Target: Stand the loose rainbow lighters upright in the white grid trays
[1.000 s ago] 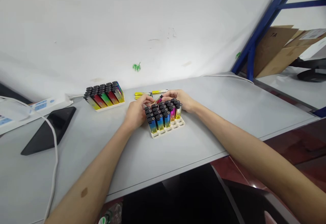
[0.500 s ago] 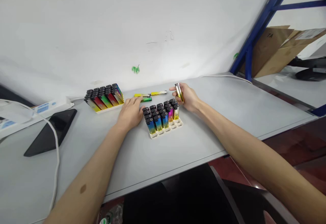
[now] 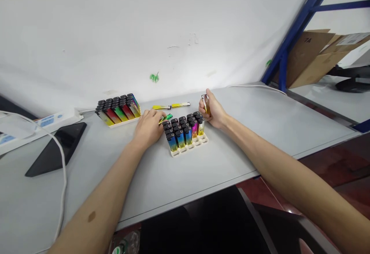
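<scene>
My right hand (image 3: 212,109) is closed around a silver-and-gold lighter (image 3: 205,104), held upright above the table with the thumb raised beside its top. My left hand (image 3: 149,127) rests low over the table, its fingers closed on the end of a green lighter (image 3: 165,119) that lies slanted; the fingertips are partly hidden. Between the hands stands a white slotted tray (image 3: 189,148) with several upright black-topped lighters (image 3: 180,138), blue, pink and gold, and its front row of slots shows bare. Two yellow lighters, one (image 3: 161,107) and another (image 3: 180,105), lie behind my left hand.
At the back left stands a second tray (image 3: 125,122) packed with multicoloured lighters (image 3: 119,111). A black phone or tablet (image 3: 58,150), a power strip (image 3: 52,121) and a white cable (image 3: 64,173) occupy the left. A blue metal frame (image 3: 285,53) and cardboard boxes (image 3: 318,61) are at right.
The green lighter has turned from lying level to slanting, with my left fingers on it. My right fingers have curled around the gold lighter, now more upright, and the thumb has lifted.
</scene>
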A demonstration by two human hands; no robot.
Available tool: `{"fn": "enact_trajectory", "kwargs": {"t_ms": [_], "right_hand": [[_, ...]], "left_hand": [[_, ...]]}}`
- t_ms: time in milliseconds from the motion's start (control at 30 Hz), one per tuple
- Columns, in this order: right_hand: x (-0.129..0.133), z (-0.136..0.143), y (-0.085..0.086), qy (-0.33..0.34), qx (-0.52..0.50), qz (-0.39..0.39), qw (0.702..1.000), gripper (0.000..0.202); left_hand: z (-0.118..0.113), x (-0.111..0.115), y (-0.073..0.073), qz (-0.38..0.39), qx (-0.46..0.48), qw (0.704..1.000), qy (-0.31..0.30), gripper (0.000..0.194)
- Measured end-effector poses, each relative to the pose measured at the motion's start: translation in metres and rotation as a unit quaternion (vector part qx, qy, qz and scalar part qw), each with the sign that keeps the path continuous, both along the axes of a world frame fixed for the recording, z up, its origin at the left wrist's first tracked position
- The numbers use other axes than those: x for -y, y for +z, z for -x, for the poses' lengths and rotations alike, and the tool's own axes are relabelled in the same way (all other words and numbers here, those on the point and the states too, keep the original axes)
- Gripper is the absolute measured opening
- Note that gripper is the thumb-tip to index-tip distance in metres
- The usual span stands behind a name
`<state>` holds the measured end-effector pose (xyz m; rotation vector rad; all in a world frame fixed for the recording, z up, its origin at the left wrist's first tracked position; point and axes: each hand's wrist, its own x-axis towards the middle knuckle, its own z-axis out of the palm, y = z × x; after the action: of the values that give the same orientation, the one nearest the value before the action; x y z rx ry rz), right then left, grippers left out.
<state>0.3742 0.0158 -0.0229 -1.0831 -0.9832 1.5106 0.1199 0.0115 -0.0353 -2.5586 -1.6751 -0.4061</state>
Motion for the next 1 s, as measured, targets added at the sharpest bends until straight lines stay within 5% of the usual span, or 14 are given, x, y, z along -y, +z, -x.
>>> {"fn": "enact_trajectory", "kwargs": {"t_ms": [600,1000], "right_hand": [[0.0064,0.0052,0.0018,-0.05,0.051,-0.024,0.997,0.044],[0.0091,0.0075,-0.0001,-0.05,0.074,-0.03,0.996,0.05]], "left_hand": [[-0.0007,0.0019,0.0003,0.014,0.029,0.999,-0.014,0.022],[-0.0032,0.0034,0.003,0.023,0.021,1.0,-0.005,0.022]]}}
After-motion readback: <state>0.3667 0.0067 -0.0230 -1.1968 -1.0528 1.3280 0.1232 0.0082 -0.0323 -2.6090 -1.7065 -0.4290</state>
